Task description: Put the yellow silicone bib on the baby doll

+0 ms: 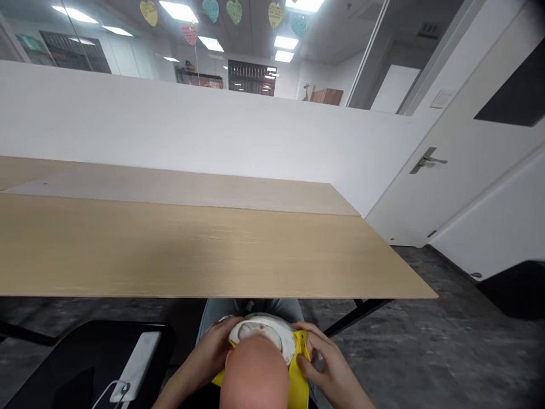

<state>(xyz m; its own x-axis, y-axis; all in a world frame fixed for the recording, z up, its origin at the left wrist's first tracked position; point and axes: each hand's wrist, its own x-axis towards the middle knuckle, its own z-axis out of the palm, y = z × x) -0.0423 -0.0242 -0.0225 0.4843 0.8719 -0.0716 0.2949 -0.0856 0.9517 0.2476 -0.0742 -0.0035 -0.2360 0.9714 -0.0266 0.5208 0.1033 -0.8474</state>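
Observation:
A bald baby doll (254, 375) sits on my lap at the bottom of the view, seen from above and behind its head. It has on a white top (261, 324) with faint markings. A yellow cloth garment (299, 378) with small snaps along its edge lies by the doll's right-hand side in the view, and more yellow shows at the left. My right hand (321, 360) pinches the snap edge of the yellow garment between thumb and fingers. Against the doll's left-hand side, my left hand (219, 346) is closed round its shoulder, with the fingertips partly hidden.
A light wooden table (191, 250) stretches across in front of me, beyond my knees. At the lower left, a black chair seat (63, 352) bears a white power strip (136, 366) with cables. A dark chair (517, 289) and a white door (460, 182) are on the right.

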